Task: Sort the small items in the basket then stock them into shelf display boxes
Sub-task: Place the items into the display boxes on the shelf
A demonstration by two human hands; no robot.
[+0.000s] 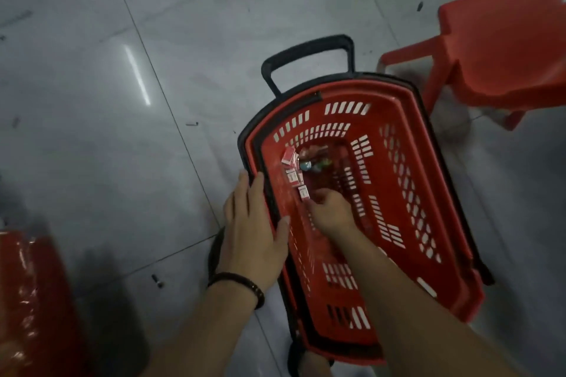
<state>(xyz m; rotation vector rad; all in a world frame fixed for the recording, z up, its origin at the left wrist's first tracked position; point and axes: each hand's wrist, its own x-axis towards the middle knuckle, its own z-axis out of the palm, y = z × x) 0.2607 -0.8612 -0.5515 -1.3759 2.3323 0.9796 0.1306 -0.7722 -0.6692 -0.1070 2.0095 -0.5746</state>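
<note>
1. Now the left hand (pixel 251 223) lies flat, fingers spread, steadying the red basket (pixel 435 193) rim.
2. Right hand (pixel 329 210) is nearer, deep inside, fingers curled; whether they hold anything, I cannot tell.
3. Just beyond its fingertips sits a small red-and-white packet (pixel 303 192), more packets (pixel 291 162) strung away along the left wall.

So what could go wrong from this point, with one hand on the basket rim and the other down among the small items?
1. The right hand is closing on one small box in a loose pile; neighbours may get knocked or scooped up unsorted.
2. The basket walls are slotted, so a dropped item might slip through.
3. The basket looks tilted under the left hand; letting go could shift it.
</note>
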